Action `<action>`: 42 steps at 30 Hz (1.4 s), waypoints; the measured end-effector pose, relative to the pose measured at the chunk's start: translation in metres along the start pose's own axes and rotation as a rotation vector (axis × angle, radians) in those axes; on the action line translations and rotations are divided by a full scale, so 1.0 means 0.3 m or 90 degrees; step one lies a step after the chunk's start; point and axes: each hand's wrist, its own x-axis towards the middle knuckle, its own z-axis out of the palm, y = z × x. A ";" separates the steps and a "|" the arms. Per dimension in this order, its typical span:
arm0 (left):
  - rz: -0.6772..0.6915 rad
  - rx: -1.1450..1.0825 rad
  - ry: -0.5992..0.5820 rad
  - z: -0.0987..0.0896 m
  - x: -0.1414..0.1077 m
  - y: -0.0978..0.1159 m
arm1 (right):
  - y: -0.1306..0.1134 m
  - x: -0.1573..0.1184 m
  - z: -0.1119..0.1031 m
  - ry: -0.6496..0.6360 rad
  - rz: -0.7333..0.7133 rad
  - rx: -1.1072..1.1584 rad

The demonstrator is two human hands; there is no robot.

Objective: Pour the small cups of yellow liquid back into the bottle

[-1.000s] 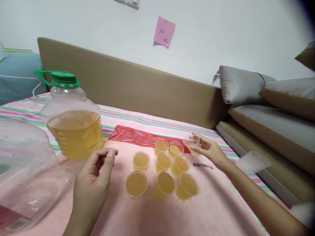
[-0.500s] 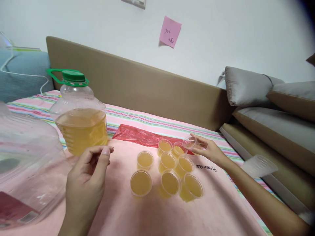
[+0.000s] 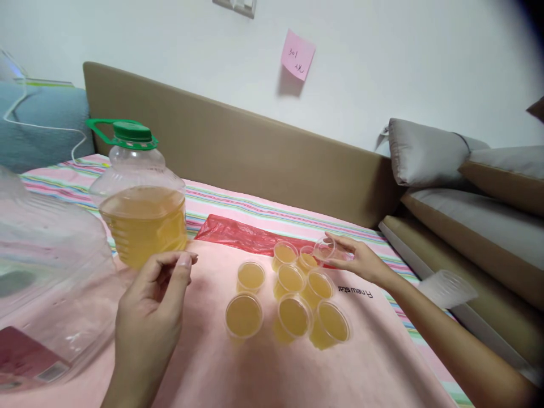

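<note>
My right hand (image 3: 355,258) reaches in from the right, its fingers around a clear plastic cup (image 3: 325,248) that looks empty and tilts toward the left. Just left of that cup stand several clear cups of yellow liquid (image 3: 294,317) on a pink cloth (image 3: 204,362). My left hand (image 3: 151,311) is raised over the cloth at the left, thumb and fingertips together; whether anything small is between them is hidden. Behind it stands a big clear jug (image 3: 142,221) with a green cap, partly filled with yellow liquid.
A second, clear jug (image 3: 55,249) fills the left edge. Red plastic (image 3: 242,235) lies behind the cups. Near the stacked cushions (image 3: 476,215) on the right is a clear stack of cups (image 3: 448,288). A brown headboard (image 3: 238,147) runs along the wall.
My right hand has shifted slightly left with the clear cup, which now leans differently. My left hand keeps its pose. The view has moved a little.
</note>
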 end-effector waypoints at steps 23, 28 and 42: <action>0.013 0.004 0.003 -0.005 -0.001 -0.005 | -0.027 0.013 -0.018 -0.034 -0.087 -0.111; 0.006 0.000 -0.011 -0.007 -0.001 -0.002 | -0.024 0.014 -0.020 -0.039 -0.097 -0.127; -0.018 -0.010 -0.012 -0.007 -0.004 0.008 | -0.049 0.021 -0.023 -0.049 -0.146 -0.195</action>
